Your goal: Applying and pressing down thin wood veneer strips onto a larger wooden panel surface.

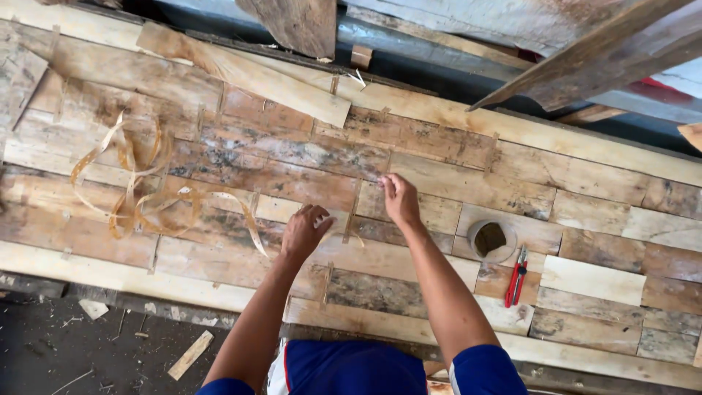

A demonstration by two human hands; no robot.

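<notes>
Left hand (306,230) curled, on strip (351,213) | right hand (399,199) pinched at strip top

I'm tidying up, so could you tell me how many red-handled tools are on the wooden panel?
1: the pliers lie right of the right hand, beside the round tin. Others may be hidden.

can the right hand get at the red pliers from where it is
Probably yes. The red pliers lie in the open on the plank panel, just right of the right forearm, with only a small round container nearby. The right hand would just swing back and right.
</notes>
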